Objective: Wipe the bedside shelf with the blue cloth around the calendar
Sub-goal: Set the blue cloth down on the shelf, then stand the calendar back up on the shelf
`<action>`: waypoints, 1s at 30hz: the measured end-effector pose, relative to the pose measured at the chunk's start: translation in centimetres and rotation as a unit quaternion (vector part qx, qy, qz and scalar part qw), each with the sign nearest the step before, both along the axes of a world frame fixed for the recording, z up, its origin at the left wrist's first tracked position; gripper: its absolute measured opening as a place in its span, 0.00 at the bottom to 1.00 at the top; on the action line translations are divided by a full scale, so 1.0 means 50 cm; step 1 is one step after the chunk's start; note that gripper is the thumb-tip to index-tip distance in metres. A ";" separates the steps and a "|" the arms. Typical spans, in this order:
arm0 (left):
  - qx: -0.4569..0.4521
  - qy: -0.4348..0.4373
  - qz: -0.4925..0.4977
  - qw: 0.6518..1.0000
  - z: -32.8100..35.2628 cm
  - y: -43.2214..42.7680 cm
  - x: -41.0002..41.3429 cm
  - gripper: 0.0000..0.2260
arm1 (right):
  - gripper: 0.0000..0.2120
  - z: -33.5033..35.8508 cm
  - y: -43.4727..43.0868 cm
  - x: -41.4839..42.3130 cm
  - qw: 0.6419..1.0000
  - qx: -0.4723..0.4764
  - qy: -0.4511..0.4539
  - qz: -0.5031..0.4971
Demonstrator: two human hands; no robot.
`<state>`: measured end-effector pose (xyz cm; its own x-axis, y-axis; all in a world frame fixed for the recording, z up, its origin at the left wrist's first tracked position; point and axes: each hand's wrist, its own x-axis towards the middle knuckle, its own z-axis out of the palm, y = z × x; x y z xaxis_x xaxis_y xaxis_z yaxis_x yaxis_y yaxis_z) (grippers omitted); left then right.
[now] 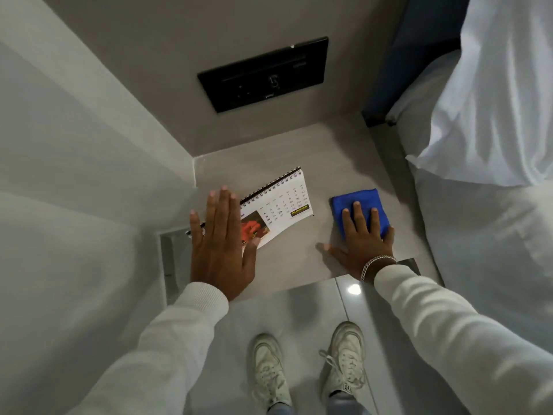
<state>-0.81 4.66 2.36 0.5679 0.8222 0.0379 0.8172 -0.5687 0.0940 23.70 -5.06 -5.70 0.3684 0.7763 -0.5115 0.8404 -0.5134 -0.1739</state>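
A grey bedside shelf [296, 259] fills the middle of the head view. On its left half stands a spiral-bound desk calendar [281, 205] with a red picture. My left hand [221, 244] hovers flat over the calendar's left end, fingers spread, holding nothing. On the shelf's right half lies a folded blue cloth [357, 197]. My right hand [362, 241] lies flat on the cloth, fingers spread over it, thumb stretched out on the bare shelf.
A black switch panel [263, 74] is set in the wall behind the shelf. A bed with white pillows [490, 94] and sheets borders the shelf on the right. A white wall closes the left side. My white shoes [269, 372] stand on the glossy floor below.
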 end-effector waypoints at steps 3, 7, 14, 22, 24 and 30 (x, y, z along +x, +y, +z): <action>-0.039 -0.141 0.153 0.977 0.012 -0.026 -0.024 0.34 | 0.31 0.056 0.042 -0.005 0.986 0.128 0.082 -0.071; -0.177 -0.362 0.368 0.838 0.016 -0.031 -0.032 0.30 | 0.28 0.133 0.120 -0.027 0.912 0.237 0.285 -0.177; -0.305 -0.554 0.437 0.639 0.024 0.026 -0.022 0.12 | 0.25 0.159 0.207 -0.049 0.884 0.257 0.351 -0.172; -0.329 -0.552 0.381 0.665 0.048 0.139 -0.005 0.23 | 0.21 0.157 0.238 -0.036 0.859 0.312 0.356 -0.192; -0.320 -0.535 0.369 0.690 0.051 0.183 0.004 0.23 | 0.22 0.155 0.267 -0.023 0.840 0.321 0.380 -0.216; -0.321 -0.515 0.345 0.716 0.039 0.272 0.034 0.18 | 0.27 0.150 0.345 -0.002 0.844 0.319 0.374 -0.214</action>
<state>0.89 18.26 4.29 -0.0396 0.9288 -0.3684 0.1917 0.3689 0.9095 23.61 12.19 1.82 0.4455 0.8588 -0.2529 0.1342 -0.3434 -0.9296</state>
